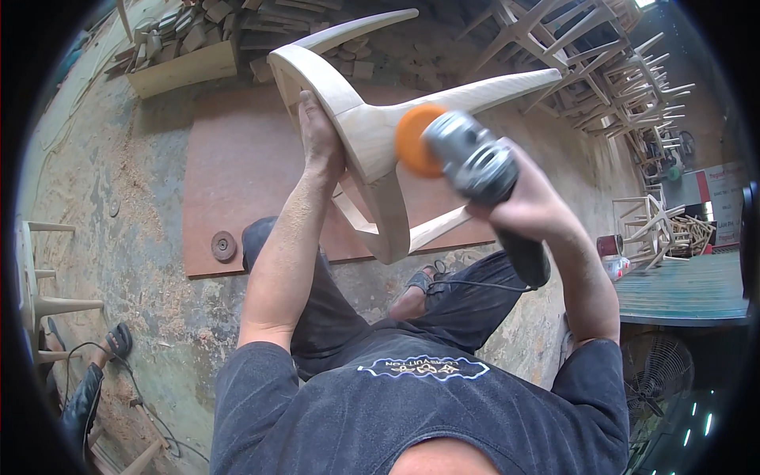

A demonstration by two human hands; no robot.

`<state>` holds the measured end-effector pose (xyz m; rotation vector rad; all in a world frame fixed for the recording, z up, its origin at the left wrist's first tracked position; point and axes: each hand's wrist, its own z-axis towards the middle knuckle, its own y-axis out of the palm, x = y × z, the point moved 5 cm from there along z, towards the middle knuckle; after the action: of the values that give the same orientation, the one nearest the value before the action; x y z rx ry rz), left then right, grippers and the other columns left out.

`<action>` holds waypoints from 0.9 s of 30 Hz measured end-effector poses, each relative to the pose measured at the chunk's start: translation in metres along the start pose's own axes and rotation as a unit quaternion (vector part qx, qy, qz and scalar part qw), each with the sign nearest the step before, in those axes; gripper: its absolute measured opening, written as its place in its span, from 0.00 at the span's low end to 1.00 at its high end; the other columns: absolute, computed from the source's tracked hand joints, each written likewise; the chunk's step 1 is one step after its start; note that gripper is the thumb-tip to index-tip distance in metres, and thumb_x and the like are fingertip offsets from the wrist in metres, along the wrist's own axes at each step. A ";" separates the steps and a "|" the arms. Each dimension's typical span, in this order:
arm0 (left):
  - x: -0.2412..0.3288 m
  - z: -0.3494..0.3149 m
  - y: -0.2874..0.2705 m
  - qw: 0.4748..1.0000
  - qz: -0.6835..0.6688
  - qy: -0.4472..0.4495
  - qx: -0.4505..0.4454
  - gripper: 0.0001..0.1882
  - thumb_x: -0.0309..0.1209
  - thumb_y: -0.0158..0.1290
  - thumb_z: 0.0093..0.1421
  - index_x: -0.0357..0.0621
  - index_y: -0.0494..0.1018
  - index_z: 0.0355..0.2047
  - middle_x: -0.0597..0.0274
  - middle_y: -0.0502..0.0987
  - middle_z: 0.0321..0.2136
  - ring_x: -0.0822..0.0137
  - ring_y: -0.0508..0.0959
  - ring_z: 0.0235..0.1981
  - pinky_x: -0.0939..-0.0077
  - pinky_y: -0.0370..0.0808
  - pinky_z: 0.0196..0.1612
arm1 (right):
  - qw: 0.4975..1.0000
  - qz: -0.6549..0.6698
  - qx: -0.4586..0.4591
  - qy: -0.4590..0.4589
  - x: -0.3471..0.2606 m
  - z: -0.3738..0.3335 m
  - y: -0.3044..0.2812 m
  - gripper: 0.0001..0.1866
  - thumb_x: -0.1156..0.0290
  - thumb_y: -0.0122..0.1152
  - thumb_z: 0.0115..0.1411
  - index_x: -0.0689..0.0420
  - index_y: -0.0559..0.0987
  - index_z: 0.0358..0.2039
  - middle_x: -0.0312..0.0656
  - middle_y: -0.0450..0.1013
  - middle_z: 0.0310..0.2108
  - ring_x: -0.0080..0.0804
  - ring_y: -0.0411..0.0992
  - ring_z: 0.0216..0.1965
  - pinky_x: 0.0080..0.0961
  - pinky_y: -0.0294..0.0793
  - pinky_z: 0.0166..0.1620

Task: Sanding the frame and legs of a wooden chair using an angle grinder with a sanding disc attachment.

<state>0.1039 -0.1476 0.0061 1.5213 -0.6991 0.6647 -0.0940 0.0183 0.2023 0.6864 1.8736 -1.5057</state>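
Note:
A pale wooden chair frame [372,146] lies on its side in front of me, two long legs pointing up and right. My left hand [321,134] grips its curved rail, thumb up on the near face and the other fingers hidden behind the wood. In my right hand [534,194] is an angle grinder [479,162], its metal head turned toward the frame. The grinder's orange disc [419,141] is at the joint where a leg meets the rail; it looks blurred. Whether it touches the wood I cannot tell for certain.
Under the frame lies a reddish-brown board [229,158], with a round abrasive disc [224,246] on it. Wood offcuts fill a box [186,71] behind. Chair frames [602,63] are stacked at far right, near a green table [681,289] and a fan [655,372]. Another person's foot [117,342] shows at left.

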 end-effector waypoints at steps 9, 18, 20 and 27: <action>0.002 -0.006 0.001 1.000 0.006 0.005 -0.008 0.34 0.61 0.27 0.74 0.44 0.62 0.59 0.53 0.73 0.47 0.61 0.77 0.48 0.62 0.77 0.53 | 0.999 -0.006 -0.045 -0.007 -0.009 0.010 0.010 0.34 0.75 0.80 0.46 0.61 0.71 0.52 0.38 0.75 0.42 0.23 0.74 0.46 0.26 0.74 0.51; -0.013 0.000 -0.010 0.999 0.002 -0.024 -0.021 0.38 0.66 0.27 0.72 0.45 0.66 0.57 0.54 0.73 0.47 0.60 0.78 0.48 0.60 0.78 0.52 | 1.000 0.012 -0.023 -0.015 0.004 -0.012 0.015 0.32 0.72 0.79 0.46 0.61 0.70 0.49 0.44 0.77 0.41 0.30 0.77 0.44 0.31 0.77 0.49; -0.012 -0.001 -0.014 0.999 0.017 -0.020 -0.035 0.37 0.66 0.27 0.72 0.46 0.67 0.56 0.56 0.74 0.46 0.61 0.78 0.47 0.61 0.78 0.52 | 0.995 0.012 -0.096 -0.007 -0.006 -0.015 0.040 0.32 0.69 0.78 0.47 0.63 0.70 0.49 0.49 0.78 0.40 0.36 0.79 0.46 0.34 0.78 0.49; -0.014 0.000 -0.016 0.999 -0.004 -0.020 -0.049 0.36 0.62 0.28 0.74 0.43 0.61 0.60 0.53 0.72 0.47 0.62 0.76 0.49 0.63 0.77 0.53 | 0.998 -0.016 -0.065 -0.006 -0.010 0.011 0.019 0.32 0.73 0.79 0.48 0.60 0.71 0.51 0.38 0.76 0.43 0.25 0.75 0.45 0.28 0.75 0.51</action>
<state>0.1071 -0.1467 -0.0149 1.4490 -0.7453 0.5882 -0.0719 0.0119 0.1958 0.5891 1.9633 -1.3890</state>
